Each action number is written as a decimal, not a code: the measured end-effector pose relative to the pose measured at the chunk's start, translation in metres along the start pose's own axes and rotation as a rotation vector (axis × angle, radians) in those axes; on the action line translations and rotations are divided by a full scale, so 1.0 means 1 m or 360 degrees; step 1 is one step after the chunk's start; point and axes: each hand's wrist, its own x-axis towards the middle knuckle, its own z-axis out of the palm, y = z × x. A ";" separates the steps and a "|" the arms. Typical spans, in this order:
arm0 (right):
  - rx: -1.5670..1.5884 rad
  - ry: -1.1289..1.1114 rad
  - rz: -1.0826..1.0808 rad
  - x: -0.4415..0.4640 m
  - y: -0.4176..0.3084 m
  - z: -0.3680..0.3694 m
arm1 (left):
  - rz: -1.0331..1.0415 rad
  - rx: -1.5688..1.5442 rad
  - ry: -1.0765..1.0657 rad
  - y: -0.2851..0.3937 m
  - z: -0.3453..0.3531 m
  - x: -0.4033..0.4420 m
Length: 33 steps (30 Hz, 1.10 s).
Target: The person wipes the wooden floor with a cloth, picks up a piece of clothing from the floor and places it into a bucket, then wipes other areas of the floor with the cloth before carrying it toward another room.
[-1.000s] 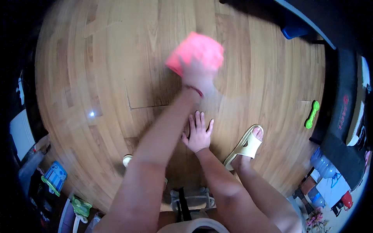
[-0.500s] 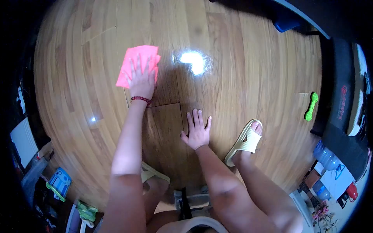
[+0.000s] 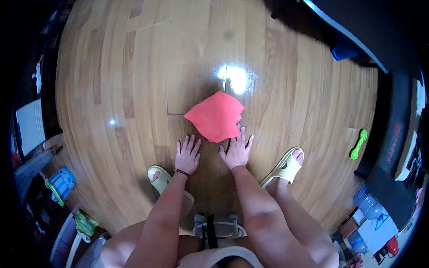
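Observation:
A folded coral-pink cloth (image 3: 216, 117) lies on the wooden floor (image 3: 147, 89), in front of both hands. My left hand (image 3: 187, 158), with a dark red bead bracelet at the wrist, rests on the boards just below the cloth's left part. Its fingers are spread and hold nothing. Flat on the floor at the cloth's lower right edge is my right hand (image 3: 237, 153). Its fingers are stretched out, with the tips right at the cloth's border; whether they touch it I cannot tell.
Yellow slippers (image 3: 286, 169) are on my feet, either side of the hands. A bright green bundled cord (image 3: 358, 144) lies at right beside a dark mat-like strip (image 3: 395, 134). Plastic bottles (image 3: 368, 201) stand lower right; a blue-and-white packet (image 3: 63, 182) is at left.
The cloth has come from the upper left to the middle, nearer me. My left hand, earlier spread on top of it, is now off it and closer to my body.

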 end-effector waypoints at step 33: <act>-0.0162 -0.0272 -0.2157 0.151 -0.106 -0.027 | 0.0147 -0.0228 0.0010 -0.015 -0.004 -0.007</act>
